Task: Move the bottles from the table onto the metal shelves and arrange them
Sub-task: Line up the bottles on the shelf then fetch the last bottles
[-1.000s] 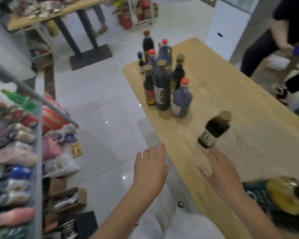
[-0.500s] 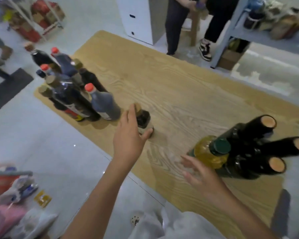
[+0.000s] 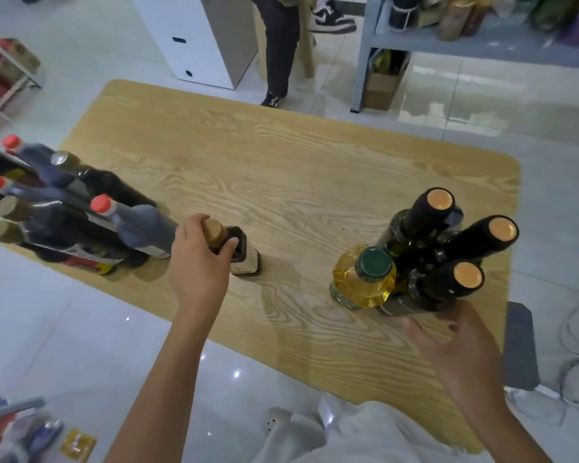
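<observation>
In the head view, the small dark bottle point(image 3: 239, 250) stood upright on the surface point(image 3: 281, 162). It was close to the near edge, a bit left of the middle. Its long way ran straight up, with the brown cap on top. The left hand point(image 3: 199, 262) reached in from the near side. Its grip was curled round the neck just under the cap, thumb on one side and fingers on the other. So the bottle sat right inside that grip, and I think the next move is a straight lift up.

The right hand point(image 3: 455, 345) was well apart from it, by the near right corner, with fingers spread and holding nothing. It was just beside the nearest of three tall dark bottles point(image 3: 445, 280) that stood with a yellow oil bottle point(image 3: 365, 282). The hand was blurry, so I could not tell if it touched one. A bunch of red-capped bottles point(image 3: 91, 215) stood at the left edge. A grey metal shelf point(image 3: 448, 41) stood past the far right corner.

Half a second before, the left hand lay over the small bottle without a clear hold on it; now it gripped the neck. The right hand had been by the oil bottle; now it was nearer the tall dark ones.
</observation>
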Demonstrator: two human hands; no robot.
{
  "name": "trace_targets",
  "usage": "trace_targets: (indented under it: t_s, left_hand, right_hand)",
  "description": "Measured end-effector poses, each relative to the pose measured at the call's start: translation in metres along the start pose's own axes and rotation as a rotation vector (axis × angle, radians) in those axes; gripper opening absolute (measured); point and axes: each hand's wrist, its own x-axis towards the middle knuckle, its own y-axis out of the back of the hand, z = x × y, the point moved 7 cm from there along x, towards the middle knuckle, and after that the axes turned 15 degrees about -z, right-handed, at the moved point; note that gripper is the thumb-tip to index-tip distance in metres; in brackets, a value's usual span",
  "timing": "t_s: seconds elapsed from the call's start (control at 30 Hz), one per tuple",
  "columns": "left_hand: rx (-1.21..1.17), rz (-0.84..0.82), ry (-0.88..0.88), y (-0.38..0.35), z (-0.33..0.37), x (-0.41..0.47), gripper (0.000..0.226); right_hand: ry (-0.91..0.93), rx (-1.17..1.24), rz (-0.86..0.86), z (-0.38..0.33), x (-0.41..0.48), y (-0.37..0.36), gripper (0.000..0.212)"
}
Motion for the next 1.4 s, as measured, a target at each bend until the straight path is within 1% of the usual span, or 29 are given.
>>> trace_targets:
  t_s: [0.07,0.1,0.17,0.23,0.33,0.4,0.47,0.57,0.67,0.73,0.83,0.9,0.97,1.1,1.17,1.23,1.33,1.4]
  left_hand:
    - [-0.01,-0.038,0.009,-0.004,-0.003,0.002,0.047]
    - [-0.048,-0.067,0.015,-0.007,-0.005,0.003,0.046]
    - [-0.177,-0.114,0.027,-0.016,-0.011,0.005,0.046]
    - [-0.263,-0.125,0.032,-0.021,-0.015,0.004,0.046]
    - [-0.297,-0.139,0.005,-0.024,-0.013,-0.002,0.049]
    - [-0.344,-0.181,0.009,-0.025,-0.015,-0.007,0.052]
    - [-0.335,-0.226,0.007,-0.023,-0.021,-0.009,0.054]
    - [-0.239,-0.287,-0.014,-0.021,-0.028,-0.008,0.055]
    - [-0.157,-0.288,-0.037,-0.018,-0.032,-0.013,0.052]
    - [-0.127,-0.274,-0.067,-0.015,-0.034,-0.021,0.049]
    - [-0.141,-0.287,-0.085,-0.018,-0.044,-0.039,0.045]
    - [-0.153,-0.313,-0.096,-0.023,-0.053,-0.056,0.043]
    - [-0.217,-0.322,-0.098,-0.024,-0.067,-0.077,0.04]
    - [-0.364,-0.33,-0.041,-0.017,-0.108,-0.118,0.032]
    - [-0.483,-0.307,0.018,-0.011,-0.14,-0.136,0.032]
    - [-0.594,-0.259,0.111,-0.003,-0.179,-0.157,0.039]
    - [-0.674,-0.172,0.258,0.01,-0.245,-0.204,0.039]
    - [-0.721,-0.076,0.352,0.025,-0.286,-0.244,0.04]
  right_hand:
    - [0.044,-0.003,0.04,-0.003,0.005,0.003,0.06]
    - [0.082,0.036,0.029,-0.004,0.009,0.0,0.067]
    - [0.158,0.154,-0.004,-0.007,0.017,-0.009,0.069]
    - [0.2,0.196,0.027,-0.01,0.02,-0.014,0.07]
    - [0.239,0.117,0.12,-0.016,0.017,-0.015,0.071]
    - [0.255,0.074,0.155,-0.018,0.014,-0.015,0.073]
    - [0.257,0.072,0.149,-0.015,0.013,-0.018,0.071]
    - [0.226,0.13,0.116,-0.008,0.01,-0.024,0.066]
    - [0.201,0.189,0.102,-0.009,-0.002,-0.032,0.053]
    - [0.213,0.172,0.101,-0.012,-0.013,-0.038,0.047]
    - [0.228,0.094,0.084,-0.018,-0.029,-0.051,0.046]
    - [0.221,0.115,0.048,-0.02,-0.038,-0.064,0.048]
    - [0.228,0.13,-0.009,-0.024,-0.046,-0.08,0.05]
    - [0.302,0.026,-0.126,-0.045,-0.059,-0.118,0.046]
    - [0.343,-0.018,-0.188,-0.061,-0.068,-0.139,0.049]
    - [0.404,-0.052,-0.255,-0.082,-0.081,-0.16,0.051]
    - [0.526,-0.091,-0.359,-0.126,-0.112,-0.193,0.046]
    - [0.621,-0.128,-0.441,-0.158,-0.14,-0.218,0.044]
